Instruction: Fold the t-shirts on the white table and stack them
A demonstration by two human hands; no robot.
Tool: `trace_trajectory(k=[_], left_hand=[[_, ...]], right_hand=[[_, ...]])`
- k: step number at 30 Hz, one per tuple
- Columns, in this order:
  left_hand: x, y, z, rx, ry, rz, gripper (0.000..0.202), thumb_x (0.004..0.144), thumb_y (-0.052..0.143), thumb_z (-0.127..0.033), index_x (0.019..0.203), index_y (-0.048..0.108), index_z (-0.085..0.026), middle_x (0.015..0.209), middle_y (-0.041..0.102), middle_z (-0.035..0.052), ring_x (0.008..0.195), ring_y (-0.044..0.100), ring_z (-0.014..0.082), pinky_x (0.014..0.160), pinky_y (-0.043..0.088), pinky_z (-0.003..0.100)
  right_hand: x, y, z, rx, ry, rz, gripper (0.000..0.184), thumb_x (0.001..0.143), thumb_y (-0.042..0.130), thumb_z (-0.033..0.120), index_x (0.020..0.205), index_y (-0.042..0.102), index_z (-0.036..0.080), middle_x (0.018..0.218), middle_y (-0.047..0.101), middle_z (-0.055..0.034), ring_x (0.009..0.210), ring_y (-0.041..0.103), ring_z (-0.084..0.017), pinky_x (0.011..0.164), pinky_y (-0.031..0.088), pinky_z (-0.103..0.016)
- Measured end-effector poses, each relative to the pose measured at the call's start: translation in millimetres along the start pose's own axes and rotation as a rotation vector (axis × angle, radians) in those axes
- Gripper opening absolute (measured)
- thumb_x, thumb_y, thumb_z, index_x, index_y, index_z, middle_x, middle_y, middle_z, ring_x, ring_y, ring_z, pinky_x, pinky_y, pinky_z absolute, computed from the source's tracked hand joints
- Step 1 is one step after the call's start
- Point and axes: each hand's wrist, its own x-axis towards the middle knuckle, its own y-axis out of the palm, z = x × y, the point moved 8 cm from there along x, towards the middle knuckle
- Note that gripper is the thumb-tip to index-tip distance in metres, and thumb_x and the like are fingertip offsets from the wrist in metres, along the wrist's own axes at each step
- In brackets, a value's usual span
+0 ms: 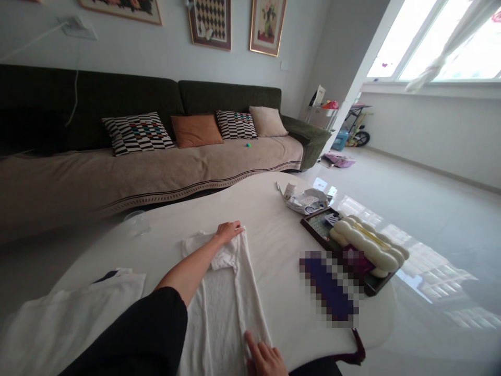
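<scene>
A white garment (230,292) lies partly folded lengthwise on the white table (274,224). My left hand (230,231), arm stretched out in a black sleeve, rests on the garment's far end with fingers flat and together on the cloth. My right hand (266,357) shows at the bottom edge, fingers extended and pressing the garment's near right edge. Neither hand grips anything.
Another white garment (66,318) lies at the table's left. A dark tray (344,245) with a cream padded object (368,243) sits at right, beyond it a crumpled packet (307,201). A clear glass bowl (138,222) stands far left. A sofa (156,156) with cushions runs behind.
</scene>
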Motion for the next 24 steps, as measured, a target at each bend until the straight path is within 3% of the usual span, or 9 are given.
trace_trajectory(k=[4,10,14,17,19,22,24], left_hand=[[-7.1,-14.6,12.3,0.030,0.044,0.034,0.040,0.078,0.040,-0.057,0.097,0.056,-0.026,0.078,0.065,0.0001,0.075,0.060,0.0171,0.064,0.039,0.023],[-24.0,-26.2,32.8,0.097,0.119,0.059,0.022,0.074,0.052,-0.045,0.078,0.062,-0.025,0.078,0.066,-0.0017,0.076,0.059,0.0162,0.065,0.039,0.022],[-25.3,-32.4,36.1,0.127,0.127,-0.011,0.020,0.078,0.050,-0.038,0.082,0.062,-0.023,0.081,0.065,0.0019,0.081,0.059,0.0181,0.072,0.040,0.026],[-31.0,-37.1,27.3,0.135,0.143,-0.101,0.022,0.083,0.044,-0.031,0.091,0.061,-0.019,0.095,0.062,0.0075,0.093,0.055,0.0205,0.082,0.039,0.031],[-40.4,-32.9,15.2,0.122,0.184,-0.143,0.028,0.087,0.036,-0.028,0.102,0.057,-0.018,0.107,0.058,0.0084,0.101,0.051,0.0190,0.086,0.038,0.030],[-60.2,-9.4,-8.7,0.090,0.355,-0.123,0.036,0.088,0.035,-0.033,0.120,0.048,-0.021,0.125,0.049,0.0056,0.115,0.042,0.0169,0.095,0.034,0.029],[-71.5,11.0,-17.2,0.082,0.446,-0.081,0.047,0.085,0.040,-0.042,0.129,0.039,-0.024,0.135,0.039,0.0046,0.125,0.031,0.0213,0.101,0.027,0.038]], right_hand=[[-0.5,5.1,-6.2,0.073,0.024,0.048,0.052,0.071,0.039,0.004,0.118,0.047,0.025,0.071,0.065,0.0006,0.062,0.062,-0.015,0.057,0.047,-0.022],[-3.1,13.1,-11.7,0.087,0.098,0.098,0.054,0.074,0.035,0.003,0.121,0.046,0.029,0.078,0.067,-0.0004,0.066,0.064,-0.015,0.066,0.048,-0.024],[-3.5,13.5,-10.5,0.097,0.106,0.114,0.052,0.076,0.035,0.005,0.121,0.046,0.028,0.080,0.067,-0.0012,0.068,0.064,-0.016,0.067,0.050,-0.026],[-4.8,11.3,-11.5,0.099,0.104,0.105,0.052,0.075,0.035,0.004,0.120,0.047,0.027,0.080,0.067,-0.0014,0.068,0.064,-0.017,0.067,0.050,-0.026],[-4.4,5.7,-12.1,0.120,0.094,0.084,0.052,0.074,0.036,0.003,0.118,0.049,0.027,0.078,0.067,-0.0010,0.067,0.064,-0.016,0.065,0.050,-0.025],[8.0,-9.1,-6.8,0.207,0.038,0.077,0.044,0.077,0.038,0.007,0.115,0.052,0.026,0.075,0.066,-0.0009,0.063,0.063,-0.014,0.059,0.050,-0.020],[30.9,-22.2,-0.8,0.255,0.003,0.067,0.041,0.081,0.036,0.010,0.116,0.051,0.024,0.086,0.066,-0.0042,0.073,0.064,-0.014,0.064,0.050,-0.020]])
